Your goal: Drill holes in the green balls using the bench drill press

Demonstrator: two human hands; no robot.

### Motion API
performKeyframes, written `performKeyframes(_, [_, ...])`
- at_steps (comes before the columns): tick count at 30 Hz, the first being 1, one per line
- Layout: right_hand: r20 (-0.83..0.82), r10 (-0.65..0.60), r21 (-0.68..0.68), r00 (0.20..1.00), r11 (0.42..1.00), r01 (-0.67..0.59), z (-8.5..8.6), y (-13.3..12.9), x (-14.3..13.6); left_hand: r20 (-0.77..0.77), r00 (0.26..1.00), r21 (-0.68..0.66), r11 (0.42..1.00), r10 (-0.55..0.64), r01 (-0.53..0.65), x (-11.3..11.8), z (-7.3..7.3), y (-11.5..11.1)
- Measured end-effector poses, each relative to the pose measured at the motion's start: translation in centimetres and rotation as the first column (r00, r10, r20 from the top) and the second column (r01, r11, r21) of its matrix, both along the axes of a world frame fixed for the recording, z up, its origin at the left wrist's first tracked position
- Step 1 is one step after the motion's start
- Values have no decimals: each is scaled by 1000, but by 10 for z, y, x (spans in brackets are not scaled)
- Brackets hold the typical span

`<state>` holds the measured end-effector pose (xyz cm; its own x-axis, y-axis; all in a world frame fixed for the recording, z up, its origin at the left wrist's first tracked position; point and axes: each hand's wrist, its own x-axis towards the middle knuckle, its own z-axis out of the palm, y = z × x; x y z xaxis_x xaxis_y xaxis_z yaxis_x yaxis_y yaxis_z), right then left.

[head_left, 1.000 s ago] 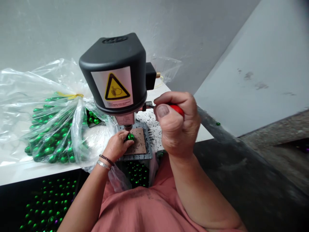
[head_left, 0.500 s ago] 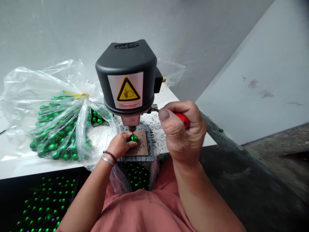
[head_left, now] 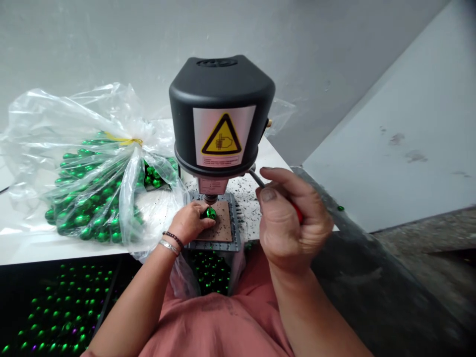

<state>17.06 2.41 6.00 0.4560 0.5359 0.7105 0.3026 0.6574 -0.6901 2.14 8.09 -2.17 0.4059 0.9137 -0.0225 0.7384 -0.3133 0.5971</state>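
A black drill press (head_left: 223, 89) with a yellow warning sticker stands in the middle. Beneath its chuck, my left hand (head_left: 191, 219) pinches a shiny green ball (head_left: 210, 213) on a brown board (head_left: 223, 227), which lies on the grey ribbed base (head_left: 235, 243). The drill tip is at or just over the top of the ball; whether it has gone in cannot be told. My right hand (head_left: 293, 218) is wrapped round the red grip (head_left: 297, 212) of the metal lever at the press's right side.
A tied clear plastic bag (head_left: 85, 193) of green balls lies on the white table (head_left: 74, 250) at left. Dark shavings are strewn around the base. More green balls sit in a black tray (head_left: 55, 307) at lower left and in an open bag (head_left: 211, 272) below the press.
The camera view has shifted, so the press appears larger and further right. My right hand has moved with the lever, whose rod now slopes more steeply. My left hand still holds the ball.
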Motion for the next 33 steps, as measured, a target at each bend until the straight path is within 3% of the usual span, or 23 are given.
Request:
performKeyframes(6, [25,26,-74,999,997,-24,-8,-5,4,-22,1000,-10,1000,-6,6,0,1,-1])
performKeyframes(19, [48,-28,-15,998,999,28,-30,-2,3,-93,996,9,1000,8,-7,1,3,-3])
performKeyframes(25, [82,49,46,995,998,-53,-41,0,4,-95,995,20,1000,23,-22,2,3,-4])
performKeyframes(28, [54,-4,-19,999,1000,5,-28,-2,4,-83,996,36,999,26,-24,2,4,-5])
performKeyframes(33, [5,-124,-49,992,991,124,13,7,2,-47,997,68,996,61,-57,4,5,-9])
